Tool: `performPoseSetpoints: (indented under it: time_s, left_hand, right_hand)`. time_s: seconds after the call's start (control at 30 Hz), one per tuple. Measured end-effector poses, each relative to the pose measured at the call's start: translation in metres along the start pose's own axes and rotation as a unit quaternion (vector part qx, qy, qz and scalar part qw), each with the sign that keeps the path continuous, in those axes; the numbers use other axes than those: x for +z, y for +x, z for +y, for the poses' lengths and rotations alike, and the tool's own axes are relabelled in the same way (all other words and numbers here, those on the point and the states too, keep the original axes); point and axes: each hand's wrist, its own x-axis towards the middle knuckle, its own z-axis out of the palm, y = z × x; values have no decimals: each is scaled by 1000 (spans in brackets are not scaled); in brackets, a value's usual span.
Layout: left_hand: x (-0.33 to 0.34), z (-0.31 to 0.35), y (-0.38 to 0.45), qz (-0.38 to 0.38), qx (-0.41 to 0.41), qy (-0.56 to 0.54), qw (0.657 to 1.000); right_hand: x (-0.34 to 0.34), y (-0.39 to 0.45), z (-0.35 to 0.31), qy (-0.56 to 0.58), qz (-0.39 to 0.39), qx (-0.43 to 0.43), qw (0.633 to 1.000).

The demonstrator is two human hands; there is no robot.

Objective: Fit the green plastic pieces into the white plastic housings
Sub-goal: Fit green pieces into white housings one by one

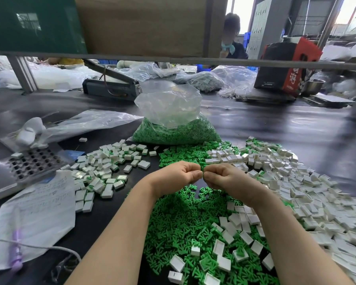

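Just above the middle of the frame the left hand (176, 175) and the right hand (224, 177) meet knuckle to knuckle, fingers of both curled tight with the fingertips touching; whatever they pinch is hidden between them, so I cannot tell what either hand holds, though the task suggests a green piece being pressed into a housing. To do this step well, I judge the piece should be squared to the open side of the housing before pressing, then pushed straight with the thumbs until it sits flush, not forced at a tilt. Loose green plastic pieces (179, 219) lie in a heap beneath the wrists, from centre to lower centre, far too many to count. Empty white plastic housings (308, 188) spread down the right side, again well beyond counting, with some scattered on the green heap at lower right. A pile of fitted housings (103, 171), some showing green at an edge, lies left of centre. 1 clear bag of green pieces (173, 128) stands above centre, and 1 perforated metal tray (33, 163) sits at the left edge beside 1 handwritten sheet in plastic (39, 206).
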Motion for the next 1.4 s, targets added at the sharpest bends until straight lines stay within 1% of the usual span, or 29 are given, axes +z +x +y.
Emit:
performPoseSetpoints:
  time_s: [0.23, 0.3, 0.4, 0.53, 0.63, 0.67, 0.8, 0.9, 1.03, 1.2, 1.4]
  left_hand:
    - [-2, 2, 3, 94, 50, 62, 992]
    - [-1, 3, 4, 112, 64, 86, 988]
    - [-1, 3, 4, 122, 67, 104, 985]
    - [-1, 2, 3, 109, 56, 78, 989]
    - [-3, 4, 1, 118, 56, 96, 987]
    - [-4, 5, 0, 117, 55, 83, 988]
    - [-4, 8, -3, 89, 44, -51, 994]
    - [-2, 10, -4, 78, 39, -95, 992]
    - [-2, 8, -3, 72, 34, -109, 991]
    - [-4, 5, -2, 55, 30, -100, 993]
    - [-4, 5, -1, 38, 39, -86, 995]
  right_hand:
    - [0, 1, -8, 127, 34, 22, 991]
    - [-2, 0, -7, 169, 59, 38, 983]
    - [0, 1, -8, 213, 70, 48, 973]
    - [0, 2, -8, 244, 67, 62, 966]
    - [-5, 1, -6, 281, 85, 69, 954]
    - [-6, 0, -6, 278, 94, 65, 954]
    - [-7, 1, -4, 233, 121, 6, 965]
    - [-4, 3, -7, 171, 117, -31, 978]
    - [-2, 4, -9, 124, 106, -52, 985]
    - [-2, 3, -8, 115, 103, -59, 986]
    - [-5, 1, -9, 58, 62, -52, 995]
